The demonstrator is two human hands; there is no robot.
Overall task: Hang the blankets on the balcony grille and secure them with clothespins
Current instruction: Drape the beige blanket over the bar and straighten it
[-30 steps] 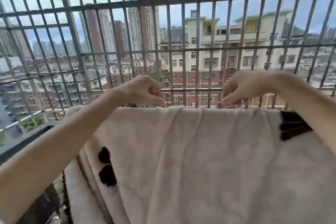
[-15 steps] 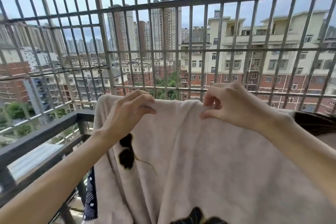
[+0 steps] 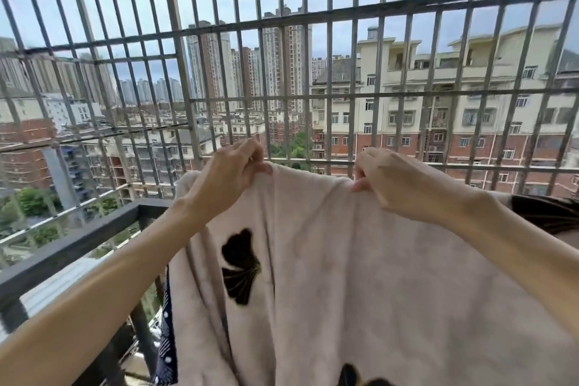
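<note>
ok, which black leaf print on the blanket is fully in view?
The leaf print below the left hand, whole on the blanket. The bottom one is cut off by the frame edge, as is the dark patch at right.

Blanket (image 3: 360, 276) runs off bottom edge (right too).

Left hand (image 3: 230, 172) and right hand (image 3: 398, 182) both bare, fingers (image 3: 249, 149) slim, knuckles showing as low ridges; just behind the fingers the wrists are narrow, a bone bump raised on the left one; further back left forearm (image 3: 109, 276) and right forearm (image 3: 517, 244) run long, slender, unclothed to frame edge.
</note>
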